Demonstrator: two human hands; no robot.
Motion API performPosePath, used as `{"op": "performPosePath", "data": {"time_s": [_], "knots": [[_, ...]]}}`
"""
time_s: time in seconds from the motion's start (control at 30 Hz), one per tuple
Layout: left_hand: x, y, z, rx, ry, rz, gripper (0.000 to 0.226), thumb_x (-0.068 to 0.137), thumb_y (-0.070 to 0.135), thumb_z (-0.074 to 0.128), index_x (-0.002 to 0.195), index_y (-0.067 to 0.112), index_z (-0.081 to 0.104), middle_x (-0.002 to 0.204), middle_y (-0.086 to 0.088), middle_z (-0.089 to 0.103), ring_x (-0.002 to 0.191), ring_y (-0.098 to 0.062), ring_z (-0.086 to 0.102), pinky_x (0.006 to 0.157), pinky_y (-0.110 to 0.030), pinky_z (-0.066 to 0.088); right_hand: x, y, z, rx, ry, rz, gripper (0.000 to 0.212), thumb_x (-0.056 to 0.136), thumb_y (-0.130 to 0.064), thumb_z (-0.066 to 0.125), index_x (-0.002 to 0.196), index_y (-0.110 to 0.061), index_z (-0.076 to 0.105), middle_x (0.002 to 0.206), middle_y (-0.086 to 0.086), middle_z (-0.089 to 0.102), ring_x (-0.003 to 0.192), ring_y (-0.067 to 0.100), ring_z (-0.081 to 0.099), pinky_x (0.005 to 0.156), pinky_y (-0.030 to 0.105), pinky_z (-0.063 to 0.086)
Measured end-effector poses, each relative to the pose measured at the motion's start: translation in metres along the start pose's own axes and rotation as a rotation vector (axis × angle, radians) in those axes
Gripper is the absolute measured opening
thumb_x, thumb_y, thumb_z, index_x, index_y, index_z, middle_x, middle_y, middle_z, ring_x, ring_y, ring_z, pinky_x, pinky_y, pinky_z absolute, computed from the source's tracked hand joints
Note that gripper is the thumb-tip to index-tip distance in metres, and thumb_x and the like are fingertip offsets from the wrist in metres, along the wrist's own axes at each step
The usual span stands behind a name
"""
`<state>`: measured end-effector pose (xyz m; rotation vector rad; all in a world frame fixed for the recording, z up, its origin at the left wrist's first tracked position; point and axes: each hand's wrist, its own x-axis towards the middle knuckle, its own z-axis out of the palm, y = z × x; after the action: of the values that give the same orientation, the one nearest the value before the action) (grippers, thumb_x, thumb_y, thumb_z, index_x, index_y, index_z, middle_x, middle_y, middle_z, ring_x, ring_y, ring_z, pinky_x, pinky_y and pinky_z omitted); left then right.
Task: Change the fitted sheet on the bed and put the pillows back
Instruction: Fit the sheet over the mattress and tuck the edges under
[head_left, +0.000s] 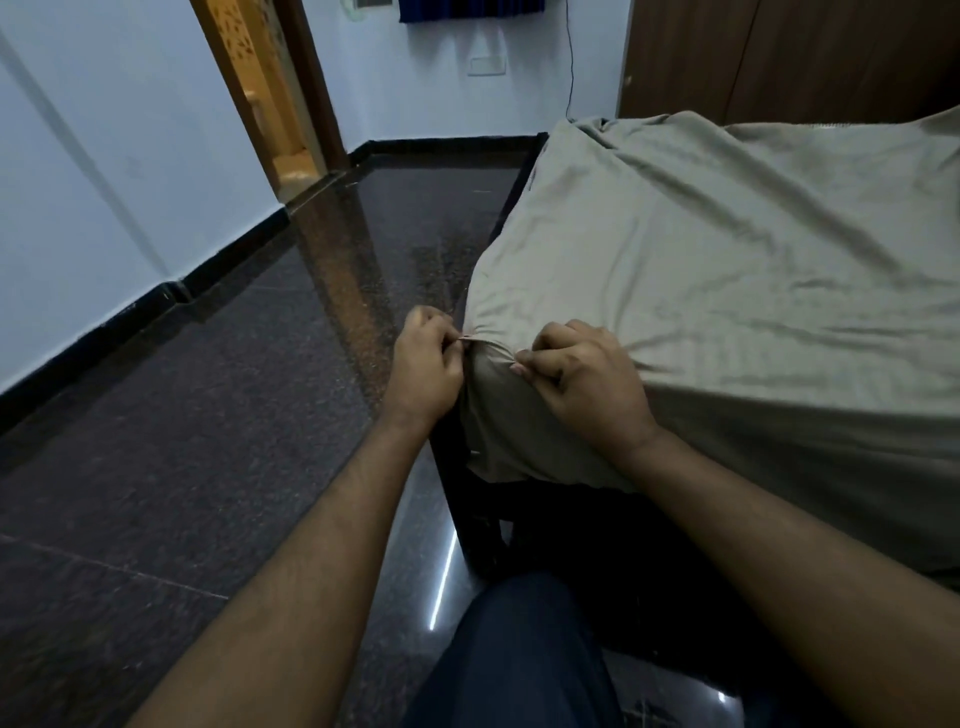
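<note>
Sheet (701, 249), grey-green, wrinkled, spread over the bed, bunched at the near corner. Left hand (426, 364) and right hand (587, 379) each pinch its gathered fabric there. Dark bed frame (467, 519) beneath; polished dark stone floor (234, 389); pale walls (104, 171); open wooden door (260, 88).

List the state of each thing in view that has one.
Sheet: spread over the bed, wrinkled, bunched at the near corner.
Left hand: pinching the sheet's corner.
Right hand: gripping the sheet at the corner.
Door: open.
</note>
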<state>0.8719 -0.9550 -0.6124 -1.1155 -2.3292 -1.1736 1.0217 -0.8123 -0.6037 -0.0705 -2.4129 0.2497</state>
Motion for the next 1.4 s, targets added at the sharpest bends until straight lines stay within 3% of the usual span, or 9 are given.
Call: {"op": "performPosePath", "data": {"time_s": [0.23,0.27,0.33,0.4,0.5,0.6,0.73,1.13,1.4], "knots": [[-0.013,0.004,-0.003,0.050,0.070,-0.289,0.008,0.088,0.007,0.059,0.082,0.001,0.057,0.094,-0.017,0.054,0.088,-0.039,0.058,0.078,-0.043,0.040,0.018,-0.031,-0.012,-0.077,-0.097,-0.069,0.028,0.090,-0.034,0.049,0.086,-0.019,0.072,0.086,0.000,0.062,0.082,0.031,0.062,0.057,0.042,0.050],[-0.010,0.004,-0.005,0.076,0.027,-0.252,0.006,0.088,0.009,0.056,0.091,0.003,0.059,0.104,-0.018,0.055,0.100,-0.039,0.058,0.083,-0.044,0.043,0.020,-0.023,-0.019,-0.032,-0.041,0.026,0.025,0.093,-0.033,0.051,0.091,-0.019,0.072,0.090,0.001,0.062,0.085,0.030,0.063,0.062,0.042,0.051],[0.001,0.005,-0.013,0.190,-0.171,-0.058,0.045,0.087,0.017,0.041,0.129,0.015,0.056,0.147,-0.012,0.045,0.144,-0.035,0.036,0.111,-0.049,0.032,0.024,0.004,-0.031,0.001,0.021,0.245,0.024,0.099,-0.030,0.054,0.109,-0.019,0.073,0.108,0.004,0.066,0.102,0.029,0.064,0.082,0.041,0.052],[0.019,0.007,-0.016,0.251,-0.466,0.221,0.076,0.079,0.026,0.028,0.153,0.027,0.040,0.166,0.002,0.025,0.156,-0.018,0.010,0.124,-0.049,0.009,0.028,0.029,-0.034,-0.162,-0.192,0.457,0.043,0.102,-0.043,0.046,0.136,-0.019,0.060,0.143,0.005,0.055,0.131,0.029,0.051,0.107,0.044,0.039],[0.038,0.012,-0.006,0.004,-0.682,0.269,0.074,0.083,0.031,0.031,0.153,0.013,0.043,0.164,-0.009,0.031,0.154,-0.019,0.021,0.127,-0.039,0.011,0.036,0.036,-0.020,-0.262,-0.438,0.618,0.066,0.102,-0.057,0.023,0.154,-0.018,0.037,0.164,0.003,0.031,0.147,0.027,0.032,0.117,0.052,0.023],[0.038,0.021,0.018,0.060,-0.622,0.177,0.082,0.088,0.051,0.018,0.157,0.009,0.031,0.167,-0.014,0.020,0.156,-0.022,0.013,0.127,-0.031,0.003,0.041,0.031,0.002,-0.281,-0.382,0.686,0.068,0.101,-0.051,0.017,0.158,-0.017,0.031,0.166,0.003,0.027,0.150,0.028,0.027,0.118,0.056,0.019],[0.028,0.028,0.035,0.302,-0.454,0.183,0.083,0.096,0.064,0.016,0.161,0.013,0.024,0.167,-0.018,0.018,0.156,-0.030,0.012,0.127,-0.048,0.007,0.033,0.025,0.012,-0.333,-0.300,0.694,0.067,0.101,-0.048,0.017,0.158,-0.016,0.030,0.166,0.006,0.028,0.152,0.029,0.025,0.121,0.055,0.014],[0.036,0.034,0.035,0.387,-0.640,0.146,0.074,0.099,0.043,0.025,0.161,0.006,0.010,0.167,-0.025,-0.001,0.156,-0.038,-0.003,0.123,-0.062,0.009,0.028,0.028,0.019,-0.350,-0.285,0.744,0.061,0.104,-0.050,0.029,0.158,-0.021,0.035,0.165,0.000,0.029,0.153,0.022,0.025,0.121,0.061,0.011],[0.053,0.043,0.029,0.430,-0.804,0.089,0.081,0.092,0.039,0.033,0.161,0.004,0.009,0.165,-0.030,0.001,0.155,-0.042,-0.001,0.120,-0.066,0.013,0.056,0.028,0.006,-0.290,-0.608,0.812,0.063,0.105,-0.047,0.026,0.162,-0.023,0.018,0.170,-0.003,0.012,0.156,0.021,0.012,0.121,0.061,0.007]]}}
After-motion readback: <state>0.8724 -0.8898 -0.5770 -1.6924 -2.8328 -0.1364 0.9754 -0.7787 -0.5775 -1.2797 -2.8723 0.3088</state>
